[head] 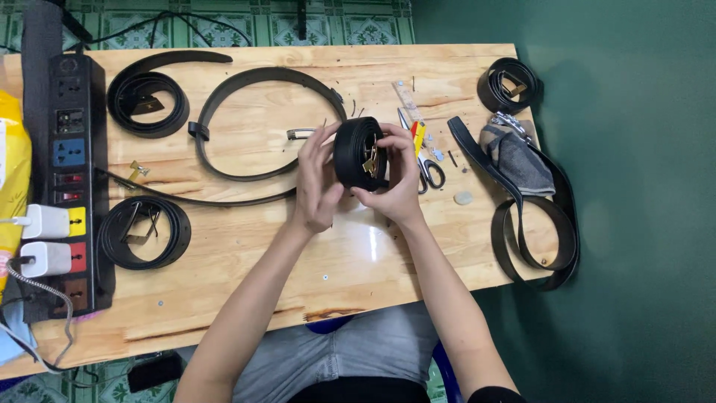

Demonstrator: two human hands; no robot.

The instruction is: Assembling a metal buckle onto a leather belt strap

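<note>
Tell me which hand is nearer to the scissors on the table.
Right. The right hand grips the rolled black belt directly beside the scissors, nearly touching them. The left hand is on the roll's far side, farther away.

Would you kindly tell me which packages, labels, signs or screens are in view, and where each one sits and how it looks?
Yellow bag: left edge of the table, beside the power strip; soft plastic package, yellow with orange and white, mostly cut off by the frame.
Coloured labels on the power strip: small squares in blue, red, yellow and brown down its black body.
No signs or screens are visible.
</note>
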